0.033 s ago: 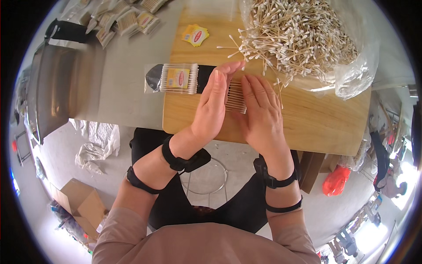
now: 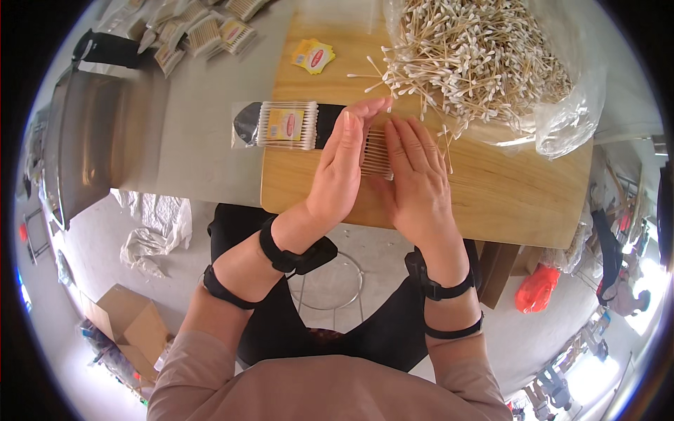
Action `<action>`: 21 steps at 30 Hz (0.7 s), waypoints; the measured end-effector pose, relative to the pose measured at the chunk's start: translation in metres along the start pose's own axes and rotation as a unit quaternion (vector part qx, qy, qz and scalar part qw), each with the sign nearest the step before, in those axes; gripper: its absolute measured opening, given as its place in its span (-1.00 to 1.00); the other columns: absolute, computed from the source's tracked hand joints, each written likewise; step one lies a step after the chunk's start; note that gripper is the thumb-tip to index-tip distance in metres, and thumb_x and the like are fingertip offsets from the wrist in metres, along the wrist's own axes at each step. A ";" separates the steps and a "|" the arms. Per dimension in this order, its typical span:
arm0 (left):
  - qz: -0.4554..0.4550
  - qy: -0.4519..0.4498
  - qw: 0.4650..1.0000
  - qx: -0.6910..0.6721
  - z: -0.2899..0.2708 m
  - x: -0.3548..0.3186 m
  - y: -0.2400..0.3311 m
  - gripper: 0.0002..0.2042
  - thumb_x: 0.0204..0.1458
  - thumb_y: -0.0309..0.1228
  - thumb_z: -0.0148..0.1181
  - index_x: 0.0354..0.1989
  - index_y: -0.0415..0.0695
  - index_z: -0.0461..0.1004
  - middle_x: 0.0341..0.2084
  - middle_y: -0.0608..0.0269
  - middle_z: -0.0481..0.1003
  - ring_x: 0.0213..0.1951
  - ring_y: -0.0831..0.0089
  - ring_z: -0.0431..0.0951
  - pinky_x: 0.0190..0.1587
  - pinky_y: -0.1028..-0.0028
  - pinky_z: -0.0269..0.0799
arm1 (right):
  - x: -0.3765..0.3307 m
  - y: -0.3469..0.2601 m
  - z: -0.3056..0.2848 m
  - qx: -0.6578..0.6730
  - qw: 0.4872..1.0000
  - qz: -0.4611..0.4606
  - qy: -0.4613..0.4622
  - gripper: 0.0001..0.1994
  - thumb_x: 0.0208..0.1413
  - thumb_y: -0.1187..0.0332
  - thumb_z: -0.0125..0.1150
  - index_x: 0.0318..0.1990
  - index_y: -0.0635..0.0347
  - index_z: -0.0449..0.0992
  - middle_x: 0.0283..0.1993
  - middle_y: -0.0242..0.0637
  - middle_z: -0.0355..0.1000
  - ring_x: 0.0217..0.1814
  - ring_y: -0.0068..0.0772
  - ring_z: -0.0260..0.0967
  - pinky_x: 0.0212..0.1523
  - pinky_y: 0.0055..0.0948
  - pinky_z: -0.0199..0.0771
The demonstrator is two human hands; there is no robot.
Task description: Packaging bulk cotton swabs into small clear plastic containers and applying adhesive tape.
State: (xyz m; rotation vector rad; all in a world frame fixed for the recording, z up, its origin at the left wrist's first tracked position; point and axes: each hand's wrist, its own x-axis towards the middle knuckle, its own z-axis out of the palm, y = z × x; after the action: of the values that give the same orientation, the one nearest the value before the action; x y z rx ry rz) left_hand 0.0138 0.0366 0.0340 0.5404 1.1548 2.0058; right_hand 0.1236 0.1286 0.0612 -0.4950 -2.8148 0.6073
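A row of cotton swabs (image 2: 376, 154) lies on the wooden board between my two hands. My left hand (image 2: 342, 158) stands on its edge along the row's left side, fingers stretched out and thumb up. From the right, my right hand (image 2: 420, 165) rests flat with straight fingers, partly covering the row. Left of my left hand, a black strip (image 2: 328, 125) runs partly under a neat block of swabs (image 2: 307, 126) with a yellow card (image 2: 285, 125) on top. Clear plastic film shows at the strip's far left end. My fingers hide part of the swab row.
A large heap of loose swabs (image 2: 484, 63) in a clear plastic bag (image 2: 572, 123) fills the far right of the board (image 2: 491, 203). Yellow cards (image 2: 312, 56) lie behind the black strip. Several packed swab bundles (image 2: 205, 36) sit on the grey table (image 2: 203, 133), far left.
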 end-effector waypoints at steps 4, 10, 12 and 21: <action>-0.004 0.009 1.000 -0.009 -0.003 0.001 0.001 -0.50 0.43 -0.11 -0.42 0.27 -0.27 0.19 0.29 0.04 0.25 0.38 0.27 0.14 0.46 0.30 -0.10 | -0.002 -0.003 0.008 -0.019 1.000 -0.008 -0.012 -0.37 0.06 0.34 0.27 0.31 0.33 0.28 0.43 -0.07 0.17 0.50 -0.11 0.06 0.45 -0.07 0.06; 0.093 -0.037 0.955 0.279 -0.001 -0.003 0.014 -0.50 0.39 -0.14 -0.21 0.25 -0.35 0.24 0.21 -0.10 0.31 0.32 0.07 0.23 0.38 0.21 0.05 | -0.007 -0.001 0.014 -0.075 0.997 -0.017 -0.003 -0.41 0.14 0.33 0.18 0.33 0.31 0.27 0.41 -0.11 0.21 0.50 -0.13 0.08 0.47 -0.09 0.04; 0.163 -0.099 0.828 0.527 -0.007 -0.009 0.015 -0.45 0.30 -0.14 -0.01 0.29 -0.34 0.23 0.23 -0.19 0.27 0.32 -0.08 0.19 0.37 0.09 0.07 | -0.008 0.001 0.018 -0.061 0.998 -0.019 0.015 -0.44 0.17 0.33 0.12 0.33 0.31 0.28 0.41 -0.11 0.21 0.50 -0.15 0.08 0.47 -0.10 0.03; 0.137 -0.095 0.616 0.770 -0.016 -0.034 0.006 -0.31 0.24 0.03 -0.05 0.37 -0.28 0.15 0.40 -0.07 0.09 0.43 0.04 0.06 0.41 0.05 -0.02 | -0.015 0.002 0.024 -0.089 0.995 -0.020 0.047 -0.44 0.16 0.34 0.01 0.33 0.31 0.29 0.43 -0.13 0.19 0.52 -0.20 0.04 0.51 -0.13 -0.07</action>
State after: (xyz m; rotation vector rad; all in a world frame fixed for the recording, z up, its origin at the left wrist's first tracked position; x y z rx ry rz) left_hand 0.0223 0.0001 0.0313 1.7355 2.5597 0.5223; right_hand 0.1311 0.1162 0.0368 -0.4845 -2.7948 0.3177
